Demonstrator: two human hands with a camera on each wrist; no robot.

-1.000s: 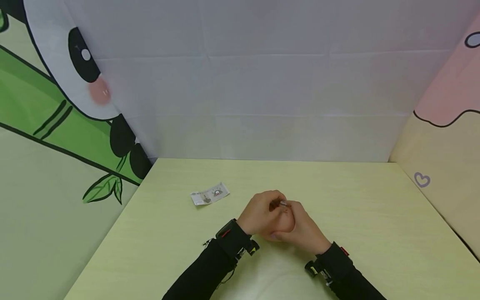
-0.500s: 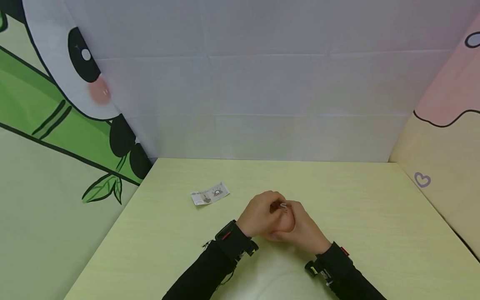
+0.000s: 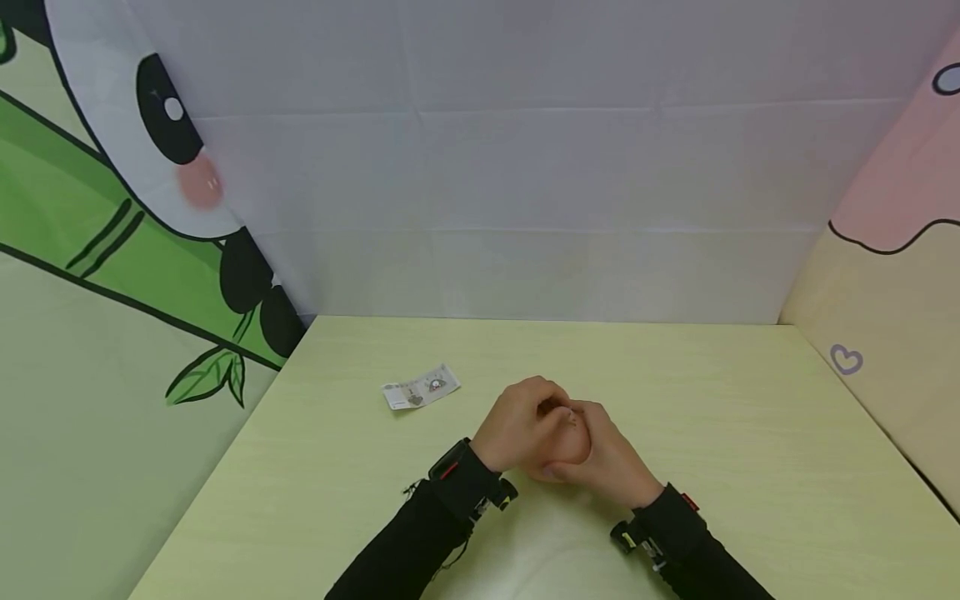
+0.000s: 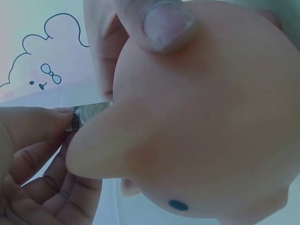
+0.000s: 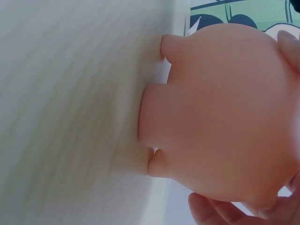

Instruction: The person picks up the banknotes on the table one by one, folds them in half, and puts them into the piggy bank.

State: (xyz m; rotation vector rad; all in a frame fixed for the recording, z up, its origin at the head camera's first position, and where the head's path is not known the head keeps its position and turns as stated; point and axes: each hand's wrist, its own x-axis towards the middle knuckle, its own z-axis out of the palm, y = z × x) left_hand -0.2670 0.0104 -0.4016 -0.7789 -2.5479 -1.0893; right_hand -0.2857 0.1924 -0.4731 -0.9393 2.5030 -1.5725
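Your left hand (image 3: 521, 425) pinches a folded banknote (image 4: 93, 112) between thumb and fingers, at the top of the piggy bank (image 5: 225, 112). The piggy bank's ear hides part of that banknote, so you can't tell whether its end is inside. Your right hand (image 3: 611, 458) grips the piggy bank's side, its thumb pressed against the round body. Both hands and the piggy bank are about midway between the worktop's (image 3: 750, 417) left and right edges; whether the feet touch the worktop isn't clear. Toward the back left corner, a second banknote (image 3: 420, 388) lies slightly bent, well apart from your hands. A pale wall (image 3: 525, 183) rises along the back edge, and black sleeves (image 3: 405, 533) cover your forearms.
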